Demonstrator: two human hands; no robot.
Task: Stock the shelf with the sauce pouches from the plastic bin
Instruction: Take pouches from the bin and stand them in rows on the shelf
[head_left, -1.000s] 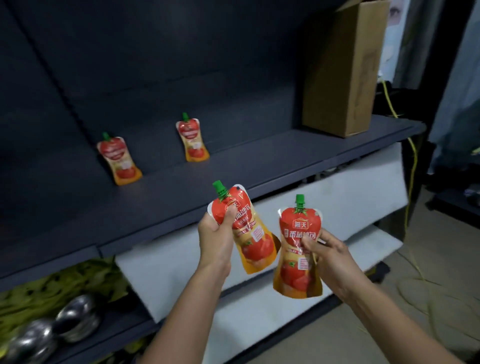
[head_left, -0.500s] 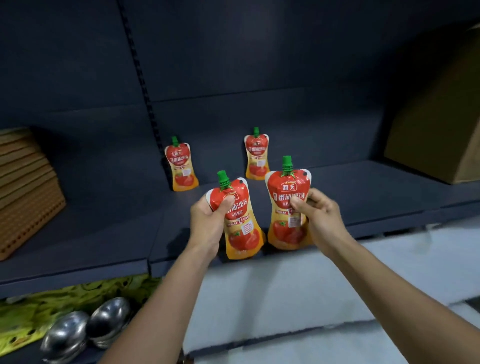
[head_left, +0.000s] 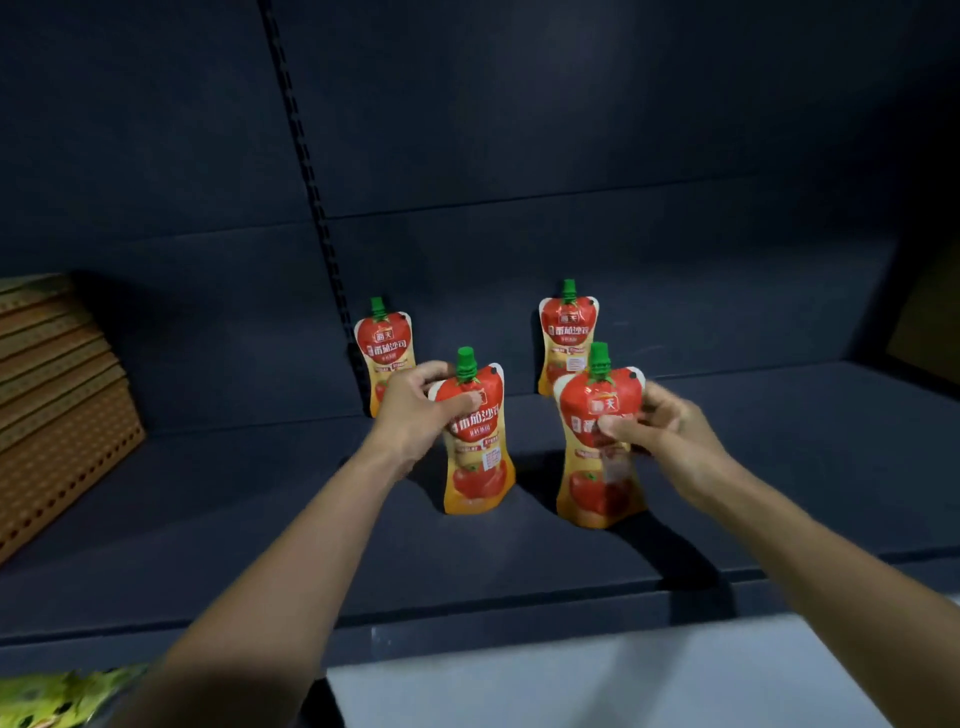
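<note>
Two red-and-orange sauce pouches with green caps stand upright at the back of the dark shelf: the back left pouch and the back right pouch. My left hand grips the upper part of a third pouch, whose base touches the shelf in front of the back left one. My right hand holds a fourth pouch by its middle, base on the shelf in front of the back right one. The plastic bin is out of view.
A stack of brown perforated boards lies on the shelf's left end. A cardboard box edge shows at the far right. A slotted upright runs down the back panel. Yellow-green packaging sits below the shelf at the left.
Both hands have carried their pouches forward over the shelf and lowered them until the bases rest on it, in front of the two back pouches. The view has moved closer.
</note>
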